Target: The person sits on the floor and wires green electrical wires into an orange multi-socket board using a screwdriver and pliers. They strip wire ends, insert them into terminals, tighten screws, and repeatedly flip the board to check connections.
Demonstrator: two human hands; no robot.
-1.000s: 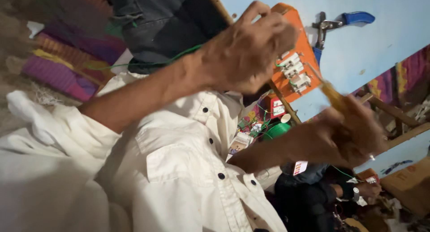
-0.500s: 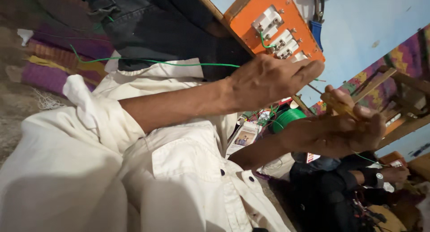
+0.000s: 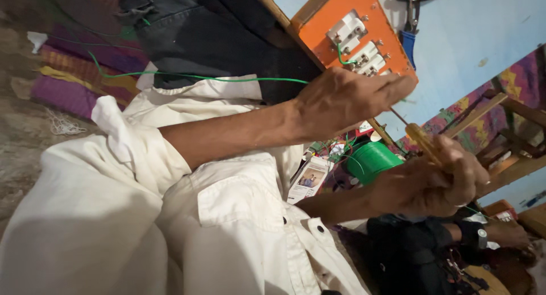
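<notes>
A bare grey floor (image 3: pixel 23 141) carries the things. Well away from both hands, past the elbow of the upper arm, a striped purple-and-yellow woven mat (image 3: pixel 68 84) lies on it, a tangle of pale thread (image 3: pixel 62 125) just beside the mat. Between the hands, a green spool of wire (image 3: pixel 372 160) sits among clutter.

One board, one spool, two hands up.
One orange wooden switch board (image 3: pixel 341 22), one green wire spool (image 3: pixel 371 159), one amber-handled screwdriver (image 3: pixel 422 140), one blue-handled pliers (image 3: pixel 410 10).

cream buttoned shirt (image 3: pixel 227 227), rolled sleeve (image 3: pixel 136 147)
</notes>
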